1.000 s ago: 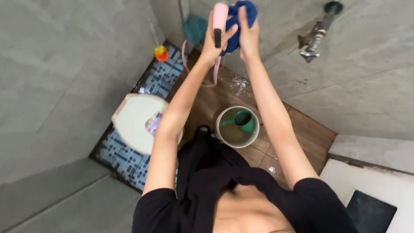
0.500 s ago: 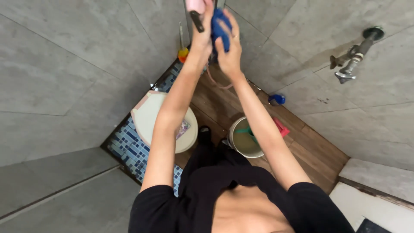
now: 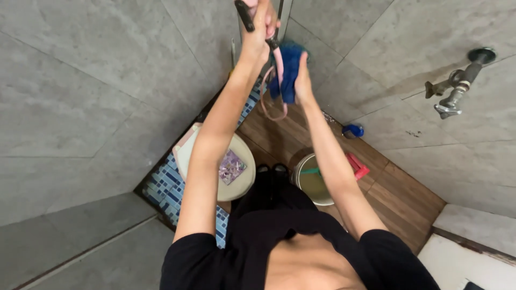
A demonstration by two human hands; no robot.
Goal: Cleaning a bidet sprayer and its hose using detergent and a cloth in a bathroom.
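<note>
Soft, even, fairly bright light fills the grey-tiled room, with no hard glare and only a faint shadow behind the metal wall tap. Wide-angle distortion bends the wall lines towards the edges. The raised left hand and blue cloth look slightly motion-blurred.
</note>
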